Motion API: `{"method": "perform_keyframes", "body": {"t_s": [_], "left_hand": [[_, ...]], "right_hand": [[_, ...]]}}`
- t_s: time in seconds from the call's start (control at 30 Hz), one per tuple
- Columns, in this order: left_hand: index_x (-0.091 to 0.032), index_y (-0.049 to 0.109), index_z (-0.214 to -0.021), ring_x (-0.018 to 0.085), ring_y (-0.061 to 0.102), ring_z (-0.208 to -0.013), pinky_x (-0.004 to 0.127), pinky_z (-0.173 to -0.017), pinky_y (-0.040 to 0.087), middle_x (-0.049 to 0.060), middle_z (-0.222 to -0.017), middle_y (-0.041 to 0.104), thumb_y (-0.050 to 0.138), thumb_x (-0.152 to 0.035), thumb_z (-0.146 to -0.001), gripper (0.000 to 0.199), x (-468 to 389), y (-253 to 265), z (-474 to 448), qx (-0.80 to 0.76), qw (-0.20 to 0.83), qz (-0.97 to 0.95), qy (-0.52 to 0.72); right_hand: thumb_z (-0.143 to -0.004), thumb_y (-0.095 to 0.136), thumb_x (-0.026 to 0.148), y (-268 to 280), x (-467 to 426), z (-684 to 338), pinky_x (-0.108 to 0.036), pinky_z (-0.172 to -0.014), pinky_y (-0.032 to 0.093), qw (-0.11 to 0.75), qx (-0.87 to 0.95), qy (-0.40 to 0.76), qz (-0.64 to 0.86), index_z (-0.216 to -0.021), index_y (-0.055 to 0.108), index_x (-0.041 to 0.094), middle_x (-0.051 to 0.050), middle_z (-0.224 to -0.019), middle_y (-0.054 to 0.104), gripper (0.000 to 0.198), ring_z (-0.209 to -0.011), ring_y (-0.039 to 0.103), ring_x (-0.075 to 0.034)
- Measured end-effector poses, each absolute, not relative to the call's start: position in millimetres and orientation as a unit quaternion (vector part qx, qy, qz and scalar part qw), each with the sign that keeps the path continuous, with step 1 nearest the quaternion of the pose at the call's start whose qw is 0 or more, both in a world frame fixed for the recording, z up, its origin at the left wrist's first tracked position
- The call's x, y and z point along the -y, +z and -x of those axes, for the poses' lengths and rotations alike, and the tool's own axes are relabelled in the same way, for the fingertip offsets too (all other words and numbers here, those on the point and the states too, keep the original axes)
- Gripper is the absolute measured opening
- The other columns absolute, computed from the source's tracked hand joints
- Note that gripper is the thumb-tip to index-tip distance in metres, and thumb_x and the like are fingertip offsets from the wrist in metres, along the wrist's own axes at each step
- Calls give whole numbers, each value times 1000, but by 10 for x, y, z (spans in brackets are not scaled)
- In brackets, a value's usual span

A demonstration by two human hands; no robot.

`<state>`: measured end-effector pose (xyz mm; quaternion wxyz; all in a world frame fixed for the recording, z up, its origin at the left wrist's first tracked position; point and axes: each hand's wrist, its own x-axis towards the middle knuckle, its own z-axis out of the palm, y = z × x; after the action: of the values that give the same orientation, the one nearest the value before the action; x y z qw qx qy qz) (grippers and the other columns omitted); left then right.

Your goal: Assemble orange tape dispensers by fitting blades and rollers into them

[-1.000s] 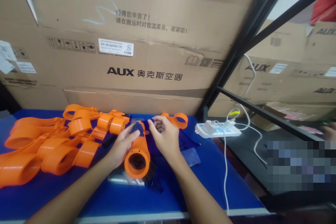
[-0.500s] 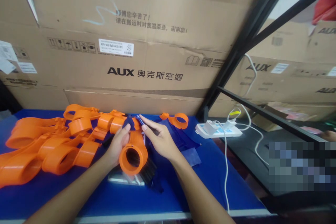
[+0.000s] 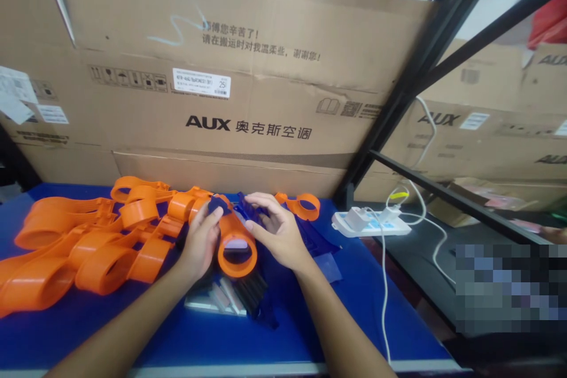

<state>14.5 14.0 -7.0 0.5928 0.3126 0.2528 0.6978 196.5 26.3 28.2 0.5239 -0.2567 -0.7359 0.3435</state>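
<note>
My left hand is closed around an orange plastic part with a round ring at its near end. Under the left thumb a dark blue patch lies against the part's far end. On the other side, my right hand has its fingers curled and its thumb close to them, at a thin dark blue sheet beside the part. Its hidden fingertips leave the exact grip unclear. Below the ring lie black strips and pale flat strips.
Several orange ringed parts are heaped at left, and another orange part lies behind my right hand. Dark blue sheets lie at right. A white power strip trails cables. Cardboard stands behind the blue table.
The orange part has turned, and its ring has shifted slightly up and right, with a pale area now showing through it. My right fingers have curled more and drawn slightly away.
</note>
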Motion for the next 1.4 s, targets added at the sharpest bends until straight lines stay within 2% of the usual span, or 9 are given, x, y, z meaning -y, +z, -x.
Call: {"method": "perform_keyframes", "body": {"t_s": [0.23, 0.53, 1.0, 1.13, 1.27, 1.4], "left_hand": [[-25, 70, -106, 20, 70, -105, 32, -92, 55, 1, -107, 74, 85, -29, -78, 32, -133, -48, -150, -278, 564, -346, 696], [-24, 69, -106, 19, 69, -101, 29, -86, 56, 1, -107, 73, 86, -30, -77, 34, -122, -36, -144, -282, 552, -353, 701], [-25, 70, -105, 19, 68, -103, 29, -89, 55, 2, -108, 72, 86, -29, -76, 34, -136, -56, -131, -270, 554, -362, 700], [-28, 68, -116, 20, 65, -112, 31, -93, 54, 2, -117, 70, 87, -28, -76, 45, -131, -106, -118, -277, 555, -352, 700], [-29, 66, -124, 27, 58, -131, 38, -107, 50, 5, -135, 66, 89, -27, -71, 57, -128, -114, -102, -275, 542, -351, 712], [-28, 67, -124, 30, 53, -140, 44, -116, 43, 7, -142, 64, 88, -27, -73, 55, -123, -91, -75, -249, 548, -374, 706]], "right_hand": [[-90, 76, 29, 275, -289, -1958, -46, -113, 47, 529, 743, 332, 239, -123, 71, 26, -10, -133, 64, 33, -129, 60, -26], [-91, 75, 34, 252, -309, -1971, -46, -112, 48, 518, 752, 314, 261, -121, 71, 26, -10, -132, 65, 31, -127, 61, -26], [-93, 73, 33, 247, -310, -1962, -45, -108, 52, 511, 747, 328, 270, -117, 72, 25, -9, -128, 69, 25, -123, 64, -25], [-93, 73, 36, 284, -284, -1983, -46, -111, 50, 488, 750, 346, 282, -125, 69, 26, -9, -131, 69, 35, -125, 64, -25], [-94, 71, 38, 337, -242, -2002, -47, -114, 48, 464, 752, 380, 274, -135, 63, 27, -8, -140, 66, 43, -132, 61, -25], [-93, 72, 39, 379, -213, -2028, -44, -102, 57, 434, 765, 383, 283, -132, 64, 24, -8, -128, 72, 42, -117, 70, -26]]}}
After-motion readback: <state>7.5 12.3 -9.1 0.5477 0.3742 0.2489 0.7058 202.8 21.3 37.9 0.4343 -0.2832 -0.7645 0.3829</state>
